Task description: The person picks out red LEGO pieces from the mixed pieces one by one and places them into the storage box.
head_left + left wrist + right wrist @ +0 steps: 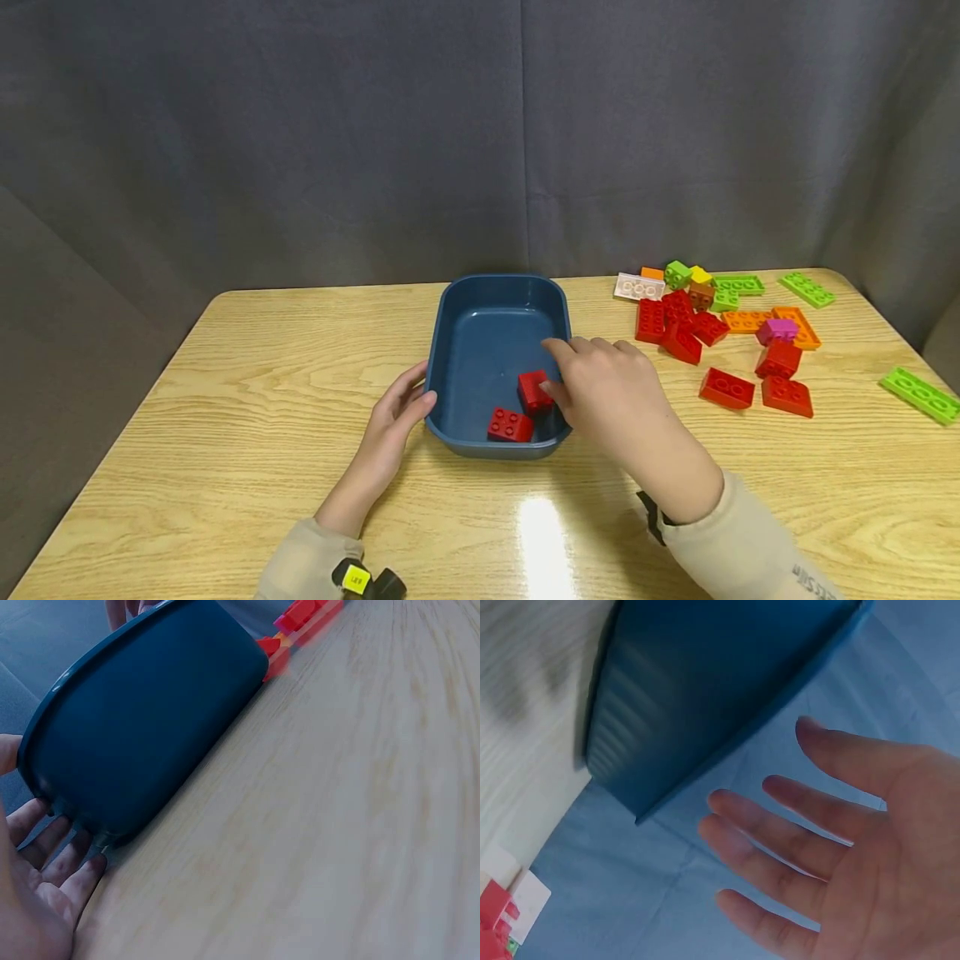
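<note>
A dark blue rectangular box (pixel 480 350) stands on the table with two red toy bricks in its near part. One, a red studded brick (pixel 511 426), lies by the near wall; the other red brick (pixel 533 392) is just beyond it. My left hand (pixel 393 417) touches the box's left side, thumb at the rim and fairly straight fingers against the outer wall (pixel 142 712). Above the right rim is my right hand (pixel 611 387), its thumb near the second brick in the head view. The right wrist view shows spread fingers (pixel 772 840) holding nothing, apart from the box.
Loose red bricks (pixel 678 321) lie right of the box, with green, orange, yellow and pink pieces around them. A white plate (pixel 639 287) is at the back. A lime green plate (pixel 922 395) lies near the right edge. Grey curtain (pixel 375 150) hangs behind the wooden table (pixel 225 417).
</note>
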The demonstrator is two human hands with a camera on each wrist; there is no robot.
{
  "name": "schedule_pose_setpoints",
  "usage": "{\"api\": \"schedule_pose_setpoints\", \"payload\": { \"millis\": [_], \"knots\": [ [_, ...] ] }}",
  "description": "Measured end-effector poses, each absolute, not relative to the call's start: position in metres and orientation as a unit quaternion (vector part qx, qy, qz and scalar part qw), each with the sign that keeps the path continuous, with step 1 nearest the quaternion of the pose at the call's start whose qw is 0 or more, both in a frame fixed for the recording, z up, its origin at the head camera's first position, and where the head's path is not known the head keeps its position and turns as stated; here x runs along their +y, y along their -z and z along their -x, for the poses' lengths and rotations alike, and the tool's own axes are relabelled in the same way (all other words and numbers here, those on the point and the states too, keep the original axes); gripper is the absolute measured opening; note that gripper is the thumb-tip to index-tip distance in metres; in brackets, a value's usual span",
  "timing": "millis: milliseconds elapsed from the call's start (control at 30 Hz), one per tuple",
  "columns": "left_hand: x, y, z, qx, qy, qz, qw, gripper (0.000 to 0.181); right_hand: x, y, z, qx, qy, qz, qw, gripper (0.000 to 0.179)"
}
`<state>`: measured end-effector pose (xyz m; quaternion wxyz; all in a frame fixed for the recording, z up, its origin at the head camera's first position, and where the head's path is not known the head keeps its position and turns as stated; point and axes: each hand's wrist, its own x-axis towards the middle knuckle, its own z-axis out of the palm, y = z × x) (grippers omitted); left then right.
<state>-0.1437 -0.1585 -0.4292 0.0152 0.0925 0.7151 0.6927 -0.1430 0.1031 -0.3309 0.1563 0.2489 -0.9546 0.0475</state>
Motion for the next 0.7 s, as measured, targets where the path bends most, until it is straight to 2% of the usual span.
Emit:
{"api": "schedule_pose_setpoints", "payload": {
  "millis": [433,700],
  "knots": [
    [-0.159,0.430,0.144,0.716,-0.692,-0.092,0.014,0.051,0.131,0.316,0.153,-0.986,-0.033,-0.159,0.029,0.060],
    [-0.158,0.430,0.145,0.714,-0.693,-0.095,0.012,0.050,0.144,0.317,0.159,-0.990,-0.037,-0.137,-0.013,0.060]
  ]
}}
